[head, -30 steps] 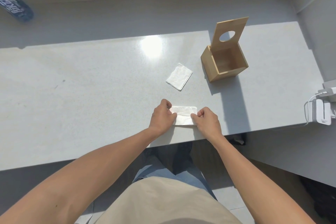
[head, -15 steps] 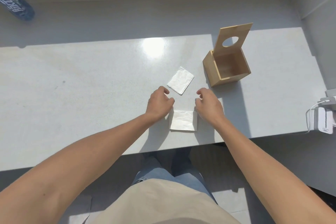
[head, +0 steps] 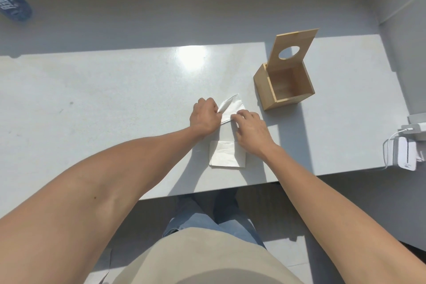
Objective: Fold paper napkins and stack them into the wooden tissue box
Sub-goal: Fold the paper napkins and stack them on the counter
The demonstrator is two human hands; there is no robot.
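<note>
Sunlit grey countertop (head: 103, 90) against a wall holds wooden box (head: 284, 86), napkins.

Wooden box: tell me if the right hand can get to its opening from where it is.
Probably yes. The wooden box stands just beyond the right hand, its lid tipped up and back, with bare table between them. But that hand and the left hand are both busy with a napkin.

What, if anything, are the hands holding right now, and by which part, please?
Both hands, left hand and right hand, pinch the farther napkin along its near edge, the left lifting its corner.
</note>
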